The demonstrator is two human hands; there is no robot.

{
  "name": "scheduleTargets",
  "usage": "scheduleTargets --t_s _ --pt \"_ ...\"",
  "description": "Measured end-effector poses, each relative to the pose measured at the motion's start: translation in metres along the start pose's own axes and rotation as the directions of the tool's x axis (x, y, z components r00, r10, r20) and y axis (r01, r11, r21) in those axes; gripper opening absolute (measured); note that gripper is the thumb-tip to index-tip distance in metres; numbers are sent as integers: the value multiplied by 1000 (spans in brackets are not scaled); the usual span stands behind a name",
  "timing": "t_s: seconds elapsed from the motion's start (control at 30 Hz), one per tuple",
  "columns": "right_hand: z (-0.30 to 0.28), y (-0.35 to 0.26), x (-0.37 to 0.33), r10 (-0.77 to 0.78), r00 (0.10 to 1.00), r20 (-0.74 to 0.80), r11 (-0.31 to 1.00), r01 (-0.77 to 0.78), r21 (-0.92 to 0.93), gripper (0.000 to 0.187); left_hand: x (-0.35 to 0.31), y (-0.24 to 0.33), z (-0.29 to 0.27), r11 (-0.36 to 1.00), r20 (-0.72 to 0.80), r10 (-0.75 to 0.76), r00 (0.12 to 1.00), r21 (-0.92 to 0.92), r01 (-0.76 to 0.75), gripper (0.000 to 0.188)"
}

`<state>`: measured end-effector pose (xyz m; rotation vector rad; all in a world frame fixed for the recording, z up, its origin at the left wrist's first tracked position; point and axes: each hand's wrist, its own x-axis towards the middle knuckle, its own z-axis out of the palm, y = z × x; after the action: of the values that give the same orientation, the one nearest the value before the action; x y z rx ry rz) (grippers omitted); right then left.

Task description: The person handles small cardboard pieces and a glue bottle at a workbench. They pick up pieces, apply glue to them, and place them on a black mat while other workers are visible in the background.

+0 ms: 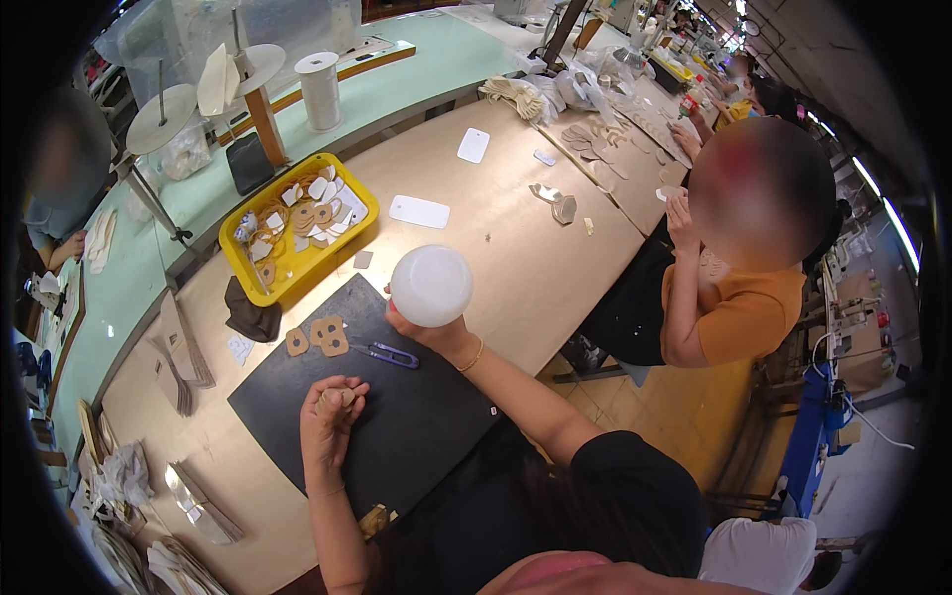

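Note:
My right hand (436, 335) is wrapped round a white plastic bottle (431, 286), its round end turned up toward me. A bit of red shows by the fingers. My left hand (332, 421) is closed over the black mat, pinching a small beige piece (338, 397) between thumb and fingers. Just beyond it on the mat lie purple thread snips (389, 354). Several tan cut pieces with dark round spots (328, 336) rest beside the snips, at the mat's far left edge.
A yellow tray (371, 210) of small cut pieces stands beyond the black mat (416, 436). Dark brown fabric (252, 312) lies beside it. Strips (177, 362) are stacked at left. White cards (419, 211) lie farther off. At right sits a co-worker in orange (744, 315).

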<state>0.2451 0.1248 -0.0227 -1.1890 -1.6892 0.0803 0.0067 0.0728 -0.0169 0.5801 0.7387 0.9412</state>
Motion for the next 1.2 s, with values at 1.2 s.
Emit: scheduleTargets --t_s 1.2 --pt "3 -3 -4 220 974 -58 830 -156 536 32 -1 8 -4 976 -55 75 996 -198 -85 26"
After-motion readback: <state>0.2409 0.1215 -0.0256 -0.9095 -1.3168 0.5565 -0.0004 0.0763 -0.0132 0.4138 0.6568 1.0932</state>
